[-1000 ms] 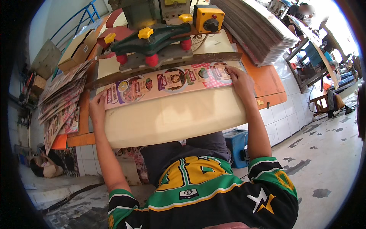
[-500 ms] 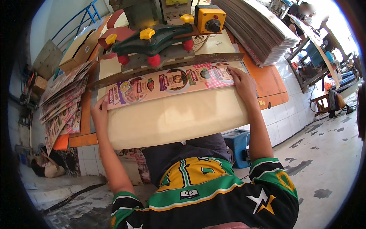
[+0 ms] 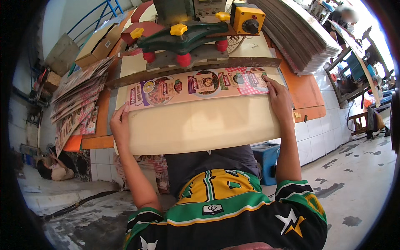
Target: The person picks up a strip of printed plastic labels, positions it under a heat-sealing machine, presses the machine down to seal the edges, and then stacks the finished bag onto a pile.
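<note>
A long printed cardboard strip (image 3: pixel 179 89) with food pictures lies crosswise on a cream sheet (image 3: pixel 204 125). My left hand (image 3: pixel 121 125) pinches the strip's left end, its fingers bent together. At the other end my right hand (image 3: pixel 280 98) grips the strip, the thumb and fingers closed at its edge; the undersides of the fingers are hidden. Just beyond the strip's far side runs a metal bar (image 3: pixel 250 62), part of a dark green press (image 3: pixel 183 39) with yellow knobs and red feet.
Stacked printed sheets (image 3: pixel 79 96) lie at the left beside an open carton (image 3: pixel 98 48). A tall pile of boards (image 3: pixel 296 37) stands at the back right. A yellow control box (image 3: pixel 248 18) sits on the press. Below the orange table (image 3: pixel 308 100) is a blue bin (image 3: pixel 266 164).
The whole view has shifted, so the scene sits farther right in the picture. Both hands stay at the strip's ends, and the strip keeps its place along the bar.
</note>
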Motion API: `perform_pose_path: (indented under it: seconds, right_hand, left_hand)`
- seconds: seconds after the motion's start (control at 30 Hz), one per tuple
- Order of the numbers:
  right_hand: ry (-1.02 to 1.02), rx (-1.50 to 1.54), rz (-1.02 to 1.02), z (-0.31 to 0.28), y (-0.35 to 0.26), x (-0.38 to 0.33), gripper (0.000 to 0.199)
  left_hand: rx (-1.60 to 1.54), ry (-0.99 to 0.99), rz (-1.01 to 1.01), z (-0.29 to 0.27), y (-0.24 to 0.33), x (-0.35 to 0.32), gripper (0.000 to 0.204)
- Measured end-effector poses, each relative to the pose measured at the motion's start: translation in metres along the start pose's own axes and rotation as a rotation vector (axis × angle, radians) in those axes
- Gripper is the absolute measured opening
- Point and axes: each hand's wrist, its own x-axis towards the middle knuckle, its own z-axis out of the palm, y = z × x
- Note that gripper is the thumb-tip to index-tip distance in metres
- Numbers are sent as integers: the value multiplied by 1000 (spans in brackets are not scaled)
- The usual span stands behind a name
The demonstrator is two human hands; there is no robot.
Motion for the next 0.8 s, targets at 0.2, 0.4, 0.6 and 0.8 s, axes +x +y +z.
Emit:
perform_pose_path:
  seconds: [0.2, 0.4, 0.6, 0.8]
  right_hand:
    - [0, -26, 19, 1, 3, -1, 28]
    - [12, -49, 13, 3, 8, -1, 28]
    - [34, -28, -10, 3, 5, -1, 28]
    - [16, -62, 13, 1, 2, -1, 28]
  left_hand:
    - [26, -1, -33, 1, 6, 0, 30]
    - [-34, -12, -22, 2, 3, -1, 30]
    - [0, -30, -8, 0, 3, 0, 29]
    - [26, -19, 6, 0, 5, 0, 29]
